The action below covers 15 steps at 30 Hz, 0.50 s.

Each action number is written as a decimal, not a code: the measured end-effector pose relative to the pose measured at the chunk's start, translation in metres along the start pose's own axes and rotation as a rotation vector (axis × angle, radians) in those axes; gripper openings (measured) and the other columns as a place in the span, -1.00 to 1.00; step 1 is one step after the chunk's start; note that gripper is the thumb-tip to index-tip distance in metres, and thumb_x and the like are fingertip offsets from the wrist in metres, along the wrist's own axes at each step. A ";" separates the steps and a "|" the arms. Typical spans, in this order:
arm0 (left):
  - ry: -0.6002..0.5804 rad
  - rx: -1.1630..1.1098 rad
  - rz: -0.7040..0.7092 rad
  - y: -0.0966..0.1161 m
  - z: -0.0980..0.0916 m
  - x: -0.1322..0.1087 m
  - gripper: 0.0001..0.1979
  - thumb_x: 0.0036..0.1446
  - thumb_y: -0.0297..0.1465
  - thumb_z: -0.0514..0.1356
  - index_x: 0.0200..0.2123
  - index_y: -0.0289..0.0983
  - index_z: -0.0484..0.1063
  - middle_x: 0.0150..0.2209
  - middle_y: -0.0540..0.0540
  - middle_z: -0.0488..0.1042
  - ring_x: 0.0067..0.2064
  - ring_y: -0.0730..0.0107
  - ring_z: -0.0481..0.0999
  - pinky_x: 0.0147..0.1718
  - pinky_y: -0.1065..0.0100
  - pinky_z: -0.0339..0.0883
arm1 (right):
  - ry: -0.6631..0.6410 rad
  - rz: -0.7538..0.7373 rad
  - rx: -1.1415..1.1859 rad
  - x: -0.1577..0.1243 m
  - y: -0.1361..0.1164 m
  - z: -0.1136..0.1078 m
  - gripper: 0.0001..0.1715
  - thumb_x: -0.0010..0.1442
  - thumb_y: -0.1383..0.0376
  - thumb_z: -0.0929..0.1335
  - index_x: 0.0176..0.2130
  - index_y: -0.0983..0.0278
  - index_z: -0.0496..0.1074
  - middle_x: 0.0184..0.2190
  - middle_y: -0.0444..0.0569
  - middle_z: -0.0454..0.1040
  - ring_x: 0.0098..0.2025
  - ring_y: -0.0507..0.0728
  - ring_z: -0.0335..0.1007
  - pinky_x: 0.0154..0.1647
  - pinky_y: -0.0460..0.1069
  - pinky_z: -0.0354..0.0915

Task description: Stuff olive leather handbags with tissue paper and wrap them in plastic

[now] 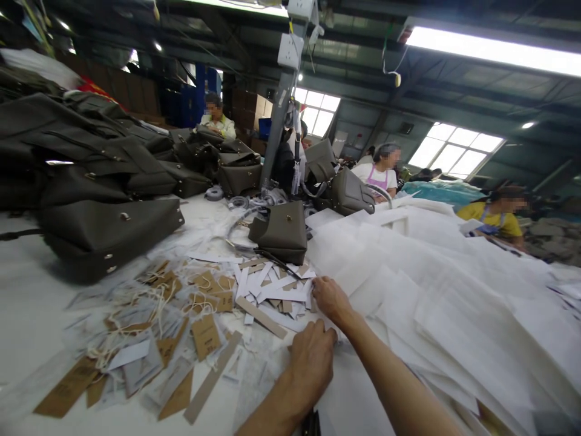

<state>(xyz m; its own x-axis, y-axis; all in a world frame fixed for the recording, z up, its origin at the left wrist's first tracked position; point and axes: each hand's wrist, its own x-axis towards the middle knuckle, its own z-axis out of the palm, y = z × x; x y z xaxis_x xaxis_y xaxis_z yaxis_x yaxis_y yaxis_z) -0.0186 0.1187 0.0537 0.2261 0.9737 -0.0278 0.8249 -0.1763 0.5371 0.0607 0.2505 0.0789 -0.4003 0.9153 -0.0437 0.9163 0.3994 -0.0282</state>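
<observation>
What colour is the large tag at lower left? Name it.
The large tag is brown, clearest in the head view.

Left hand (pixel 314 357), near side of the paper strips (pixel 284 295): fingertips were hidden, grip unclear | brown tags (pixel 206 336), left of strips: print was too small to read | dark object (pixel 311 426), nearer than strips: bottom edge cut it off

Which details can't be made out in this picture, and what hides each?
All in the head view:
What the left hand holds, if anything: hidden beneath it.
What the right hand holds, if anything: too small and blurred.
Print on the brown tags: too small and blurred.
The dark object at the bottom: cut off by the picture's edge.
</observation>
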 end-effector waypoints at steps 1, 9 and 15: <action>0.000 -0.005 -0.002 0.000 0.001 0.000 -0.65 0.17 -0.56 -0.05 -0.09 -0.19 0.42 -0.07 -0.18 0.41 0.00 0.07 0.39 -0.13 0.14 0.34 | -0.001 -0.002 -0.022 0.001 0.004 0.000 -0.65 0.26 0.36 0.27 0.00 0.33 0.46 -0.02 0.18 0.48 0.05 0.23 0.37 -0.01 0.01 0.21; 0.005 -0.036 -0.003 -0.002 0.004 0.001 -0.65 0.15 -0.56 -0.03 -0.09 -0.19 0.42 -0.04 -0.19 0.41 0.04 0.03 0.38 -0.11 0.09 0.34 | 0.018 0.043 -0.106 0.002 0.042 -0.021 -0.73 0.13 0.47 0.32 -0.16 0.35 0.54 -0.03 0.22 0.48 0.12 0.32 0.30 0.07 0.11 0.14; -0.008 -0.060 -0.026 -0.004 0.005 0.004 -0.64 0.13 -0.54 0.00 -0.06 -0.17 0.42 0.01 -0.19 0.41 0.06 0.01 0.38 -0.05 0.04 0.35 | 0.121 0.135 0.124 0.038 0.031 -0.025 -0.83 0.12 0.43 0.34 -0.32 0.37 0.56 -0.14 0.29 0.53 0.06 0.37 0.34 0.07 0.20 0.13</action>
<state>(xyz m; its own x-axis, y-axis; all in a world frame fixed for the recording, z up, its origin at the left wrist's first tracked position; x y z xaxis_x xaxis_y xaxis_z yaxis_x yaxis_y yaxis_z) -0.0182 0.1225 0.0470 0.2095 0.9766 -0.0488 0.7980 -0.1419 0.5857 0.0742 0.2994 0.1012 -0.2634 0.9626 0.0641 0.9505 0.2703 -0.1536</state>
